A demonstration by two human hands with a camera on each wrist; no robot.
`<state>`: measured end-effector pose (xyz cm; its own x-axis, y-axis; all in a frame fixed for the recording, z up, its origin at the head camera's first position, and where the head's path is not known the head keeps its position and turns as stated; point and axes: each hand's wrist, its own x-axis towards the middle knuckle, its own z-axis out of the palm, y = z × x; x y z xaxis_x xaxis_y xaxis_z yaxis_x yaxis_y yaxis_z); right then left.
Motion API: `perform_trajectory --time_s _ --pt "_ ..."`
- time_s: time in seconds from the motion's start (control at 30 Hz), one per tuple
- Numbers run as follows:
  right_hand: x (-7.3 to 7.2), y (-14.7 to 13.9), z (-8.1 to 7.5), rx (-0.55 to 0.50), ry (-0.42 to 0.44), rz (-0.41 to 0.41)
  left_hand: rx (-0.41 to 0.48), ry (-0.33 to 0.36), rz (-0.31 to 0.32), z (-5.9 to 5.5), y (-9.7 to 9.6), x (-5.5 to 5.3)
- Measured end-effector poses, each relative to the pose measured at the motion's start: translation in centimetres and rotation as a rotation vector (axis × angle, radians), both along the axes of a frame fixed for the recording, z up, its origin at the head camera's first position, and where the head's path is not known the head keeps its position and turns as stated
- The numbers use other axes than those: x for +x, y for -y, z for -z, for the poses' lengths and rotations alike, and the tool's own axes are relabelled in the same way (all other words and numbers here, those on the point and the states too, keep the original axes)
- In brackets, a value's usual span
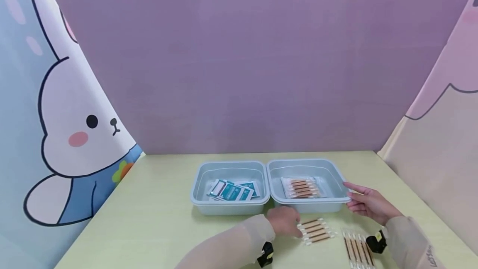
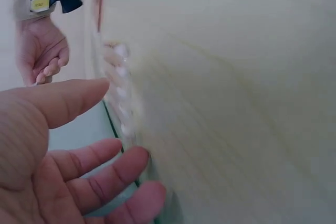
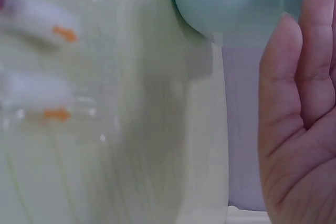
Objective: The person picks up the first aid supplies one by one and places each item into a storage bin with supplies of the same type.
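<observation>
My left hand (image 1: 284, 221) is beside a clear pack of cotton swabs (image 1: 316, 231) on the table; the swabs have brown sticks and white tips. In the left wrist view the thumb and fingers (image 2: 107, 182) are spread apart around the pack's end (image 2: 122, 90), a gap between them. My right hand (image 1: 373, 206) holds the right edge of a pale blue tray (image 1: 310, 206), fingertips at its rim. Inside that tray lies another swab pack (image 1: 303, 188). A third swab pack (image 1: 357, 249) is on the table, below the right hand.
A second pale blue tray (image 1: 229, 209) stands against the first on its left, with several teal and white sachets (image 1: 233, 191) in it. A purple backdrop (image 1: 257, 74) rises behind the table (image 1: 142, 219), and printed cloth sides flank it.
</observation>
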<state>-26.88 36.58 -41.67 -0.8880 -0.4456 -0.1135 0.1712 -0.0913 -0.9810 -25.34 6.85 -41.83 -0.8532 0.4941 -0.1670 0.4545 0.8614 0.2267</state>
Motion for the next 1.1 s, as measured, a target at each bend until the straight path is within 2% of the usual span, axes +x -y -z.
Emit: perform_trajectory --time_s 0.2,0.37,0.53,0.73,0.87,1.03,1.1 --pt "-0.1 0.3 0.0 0.042 -0.008 0.021 -0.167 -0.092 0.012 -0.2 -1.2 0.4" --pt "-0.2 0.4 0.0 0.047 -0.001 0.041 -0.210 -0.084 0.003 -0.4 -2.5 0.7" --pt "-0.2 0.6 -0.3 0.068 -0.004 0.064 -0.185 -0.063 0.006 -0.1 -2.9 0.8" --pt "-0.2 0.7 -0.4 0.083 -0.001 0.063 -0.122 0.009 -0.018 -0.3 -2.4 1.2" --pt "0.1 0.4 -0.3 0.084 0.011 0.079 -0.128 0.030 0.010 -0.3 -2.4 1.4" --pt "0.1 0.2 -0.3 0.076 0.011 0.066 0.015 0.227 0.030 -0.4 -2.1 1.4" --pt "0.0 0.1 -0.3 0.074 0.010 0.059 0.094 0.318 0.013 -0.4 -2.0 1.4"
